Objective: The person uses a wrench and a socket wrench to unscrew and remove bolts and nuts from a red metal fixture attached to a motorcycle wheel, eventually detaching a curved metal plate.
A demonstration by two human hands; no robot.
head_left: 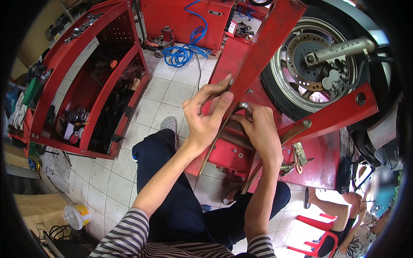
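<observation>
My left hand [203, 119] is at the left side of a slanted red steel bar [264, 51]. Its fingers are bent round a bolt [231, 81] in the bar, and the thumb rests along the bar's edge. On the bar's other side, my right hand [261, 131] pinches a small metal piece with a rounded, shiny end [244, 105]; the fingers hide the rest of it. A second bolt end [249, 91] sticks out of the bar just above. Below my hands is a red metal frame [235, 158] with bolts in it.
A motorcycle wheel [275, 92] with a brake disc stands at the right, beside another red arm [335, 112]. A brass-coloured metal part [300, 155] lies on the red platform [320, 170]. At left is a red tool trolley [86, 148]; a blue hose [178, 56] lies coiled beyond. Someone sits at lower right.
</observation>
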